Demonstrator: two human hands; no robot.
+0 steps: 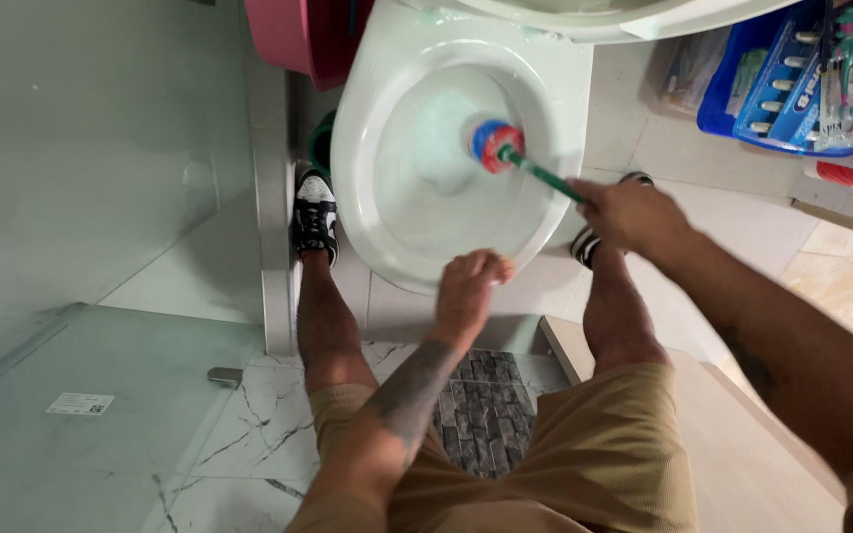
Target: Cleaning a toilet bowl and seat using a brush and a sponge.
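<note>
Closest to me are my tan shorts [584,444] and bare legs, planted wide either side of the toilet [367,138] so I can lean straight over the bowl. My left hand [468,291] comes next: its fingers [491,266] are curled down onto the near rim of the seat, and it looks to me like a brace that steadies my weight; the blur keeps me from saying whether they pinch anything, so I read them as loosely closed on the rim with nothing held. To the right of those fingers and a little farther out, my right hand [629,212] is wrapped tight around the end of the green handle of the brush [498,144], fingers closed on it. The handle slants from that grip up and to the left, so the red and blue head sits inside the bowl, well beyond the left fingers, against the white inner wall near the water. I judge that slant lets the head reach the far side while my hand stays outside the rim. My shoes [314,212] stand just beside the base, one on each side. Beyond the bowl, left of the brush head, there is a pink bucket [298,35]; far right of my gripping fingers, a blue basket [777,84] of toiletries rests on the floor.
</note>
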